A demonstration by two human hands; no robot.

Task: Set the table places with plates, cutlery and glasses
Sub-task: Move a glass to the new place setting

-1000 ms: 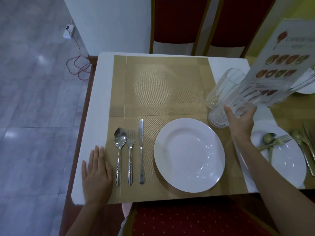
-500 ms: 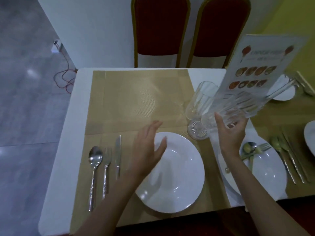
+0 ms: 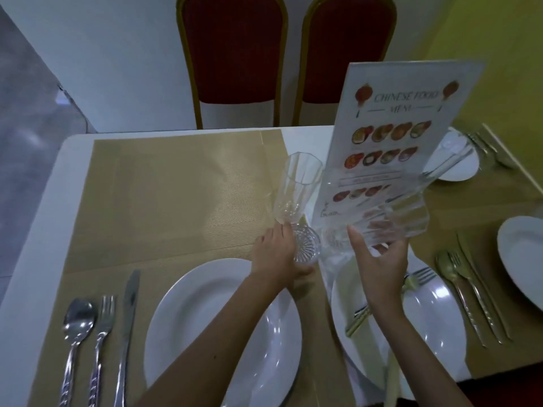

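Observation:
My left hand [image 3: 279, 254] grips the base of a tall cut-glass tumbler [image 3: 296, 198] that leans left above the gold placemat [image 3: 164, 201]. My right hand [image 3: 379, 259] holds several more clear glasses [image 3: 393, 221], tilted to the right over the table. Below my left forearm lies a white plate [image 3: 199, 324], with a spoon [image 3: 75, 333], fork [image 3: 101, 336] and knife [image 3: 126, 324] in a row to its left. A second white plate [image 3: 435, 315] under my right wrist carries a gold fork [image 3: 417, 279].
An upright menu card [image 3: 393, 127] stands just behind the glasses. Gold cutlery [image 3: 470, 289] and another plate [image 3: 523, 257] lie at the right, a small dish [image 3: 458, 163] farther back. Two red chairs [image 3: 235, 54] stand beyond the table's far edge.
My left hand left the table's near edge, crossed over the plate and took hold of one glass at its base. My view shifted right and closer.

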